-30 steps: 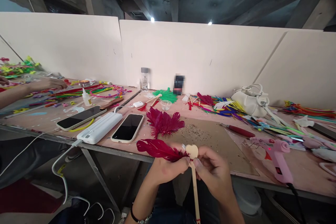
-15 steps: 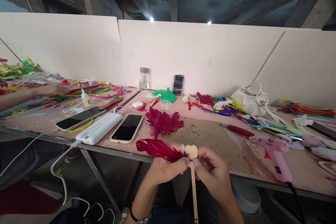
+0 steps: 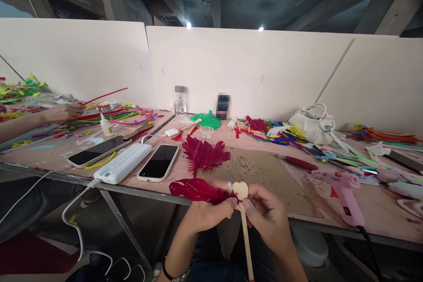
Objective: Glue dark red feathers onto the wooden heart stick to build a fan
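My left hand (image 3: 211,215) is closed, pinching the quill end of a dark red feather (image 3: 196,190) against a wooden stick (image 3: 246,242). The feather's tip points left. Rounded and heart-like, the stick's pale head (image 3: 240,190) stands up between my hands, while its handle slants down toward my lap. With thumb and fingers, my right hand (image 3: 268,217) grips the stick just below that head. Red strands show at the join, partly covered by my fingertips. Beyond my hands, a bunch of red feathers (image 3: 205,156) lies on the table.
A pink glue gun (image 3: 350,196) and a red-handled tool (image 3: 300,163) lie at right. Left are a phone (image 3: 158,163) and a white power bank (image 3: 124,163) with cables. A co-worker's hand (image 3: 68,112) holds a thin red stem (image 3: 105,95). A white bag (image 3: 310,128) sits behind.
My hands keep nearly the same hold on the feather and stick. At left, the co-worker's hand has lifted a red stem off the table. The view has shifted slightly.
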`<state>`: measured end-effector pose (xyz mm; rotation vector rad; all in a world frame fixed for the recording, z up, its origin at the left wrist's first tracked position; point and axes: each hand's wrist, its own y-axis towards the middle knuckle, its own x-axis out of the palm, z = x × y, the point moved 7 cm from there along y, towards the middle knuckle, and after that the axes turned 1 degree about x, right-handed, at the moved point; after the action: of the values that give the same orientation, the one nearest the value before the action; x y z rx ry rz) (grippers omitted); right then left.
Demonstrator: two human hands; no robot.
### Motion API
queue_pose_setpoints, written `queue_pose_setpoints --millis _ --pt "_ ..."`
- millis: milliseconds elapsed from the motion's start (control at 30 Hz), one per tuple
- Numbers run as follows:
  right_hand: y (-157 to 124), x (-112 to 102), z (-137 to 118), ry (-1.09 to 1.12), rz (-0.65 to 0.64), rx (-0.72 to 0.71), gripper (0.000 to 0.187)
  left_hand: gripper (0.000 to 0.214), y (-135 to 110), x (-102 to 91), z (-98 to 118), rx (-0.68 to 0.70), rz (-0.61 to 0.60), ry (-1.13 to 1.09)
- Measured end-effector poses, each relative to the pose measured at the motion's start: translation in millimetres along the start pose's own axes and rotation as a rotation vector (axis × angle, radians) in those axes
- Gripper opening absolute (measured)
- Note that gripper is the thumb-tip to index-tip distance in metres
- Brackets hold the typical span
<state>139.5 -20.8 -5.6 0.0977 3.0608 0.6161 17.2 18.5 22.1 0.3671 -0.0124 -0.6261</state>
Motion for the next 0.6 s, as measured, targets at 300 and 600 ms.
queue_pose_setpoints --millis 300,600 --pt "-0.6 0.3 3.7 0.02 -0.002 -0.015 0.028 0.028 -1.8 -0.9 1.7 -0.003 0.042 0.037" --pt "-0.7 1.1 3.4 0.034 -0.014 -0.011 0.028 0.026 -0.1 -2.6 0.6 -0.009 0.042 0.048"
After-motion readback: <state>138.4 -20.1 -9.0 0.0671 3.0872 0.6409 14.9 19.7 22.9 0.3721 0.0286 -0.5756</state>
